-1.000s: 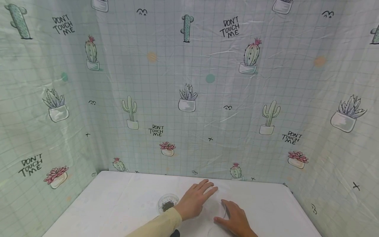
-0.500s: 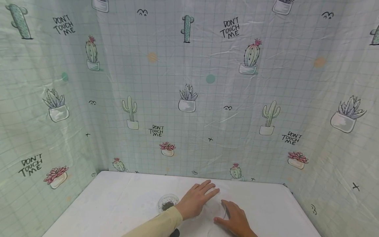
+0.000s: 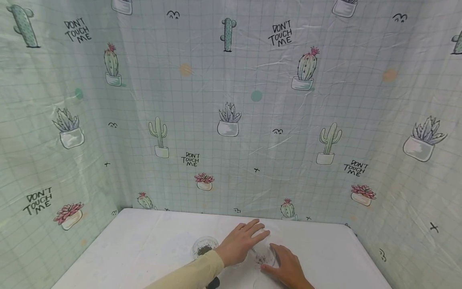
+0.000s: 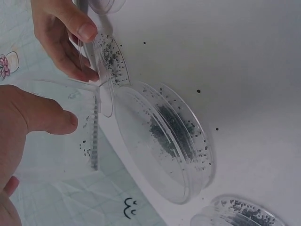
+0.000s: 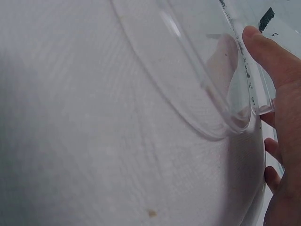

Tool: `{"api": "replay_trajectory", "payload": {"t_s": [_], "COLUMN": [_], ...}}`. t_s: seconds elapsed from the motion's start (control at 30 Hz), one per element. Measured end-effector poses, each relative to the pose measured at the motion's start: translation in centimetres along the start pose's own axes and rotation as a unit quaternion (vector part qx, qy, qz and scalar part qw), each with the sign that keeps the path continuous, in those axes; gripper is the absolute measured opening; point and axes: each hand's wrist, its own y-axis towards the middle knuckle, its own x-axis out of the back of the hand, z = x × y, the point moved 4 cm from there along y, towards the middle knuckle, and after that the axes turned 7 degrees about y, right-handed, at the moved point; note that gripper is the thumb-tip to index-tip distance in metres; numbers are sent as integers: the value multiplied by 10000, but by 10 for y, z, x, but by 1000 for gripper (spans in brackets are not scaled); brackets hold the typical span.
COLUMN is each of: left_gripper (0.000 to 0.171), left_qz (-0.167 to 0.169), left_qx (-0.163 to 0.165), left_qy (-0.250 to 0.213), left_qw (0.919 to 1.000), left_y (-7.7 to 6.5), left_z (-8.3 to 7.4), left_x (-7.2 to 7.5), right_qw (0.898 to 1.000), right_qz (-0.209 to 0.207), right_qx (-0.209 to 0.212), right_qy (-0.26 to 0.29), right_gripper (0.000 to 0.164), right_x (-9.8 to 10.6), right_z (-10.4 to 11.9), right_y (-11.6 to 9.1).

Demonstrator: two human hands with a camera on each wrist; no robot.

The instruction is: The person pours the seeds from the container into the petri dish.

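Note:
My left hand [image 3: 236,244] pinches a clear square plastic box [image 4: 61,150], thumb on top. Dark grains sit along the box's edge in the left wrist view. The box is tilted over a clear petri dish [image 3: 266,257] with dark grains scattered in it. My right hand [image 3: 288,267] holds this dish by its side, thumb at the near rim and fingers at the far one. In the right wrist view the right hand [image 5: 277,70] grips at the right edge, and clear round rims cross the middle.
Left of my left hand a petri dish [image 3: 196,243] holds a dark pile of grains. In the left wrist view another grain-filled dish [image 4: 244,209] lies lower right, and a clear round piece [image 4: 107,5] lies at the top. Loose grains dot the white table [image 3: 151,245]. A black object [image 3: 214,283] shows below my sleeve.
Dark grains have appeared in the dish between my hands. My left hand has shifted slightly right. The right hand stays in place.

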Motion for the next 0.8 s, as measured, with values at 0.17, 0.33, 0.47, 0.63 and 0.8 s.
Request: {"api": "replay_trajectory", "payload": {"t_s": [0.17,0.33,0.47,0.63,0.8], "left_gripper": [81,83,83,85,86], "left_qz": [-91,-123,-118,-145,-177], "left_qx": [-113,-267,-357,-433,-445], "left_qy": [64,218,377,473,470], "left_qw": [9999,9993,9986,9978,9977], "left_y": [2,3,4,5,5], "left_z": [-1,-2,-2,-3,-3], "left_x": [0,2,4,5,6], "right_qw": [10000,10000,10000,9999,9998], "right_qz": [-14,5,30,66,108], "right_qx": [11,-29,-25,-18,-28], "right_qy": [9,12,29,109,133], "right_gripper": [92,92,92,92,92], "right_x": [0,0,-1,-1,-2], "right_z": [-1,-1,-2,-2,-3], "right_y": [-1,-1,0,1,1]}}
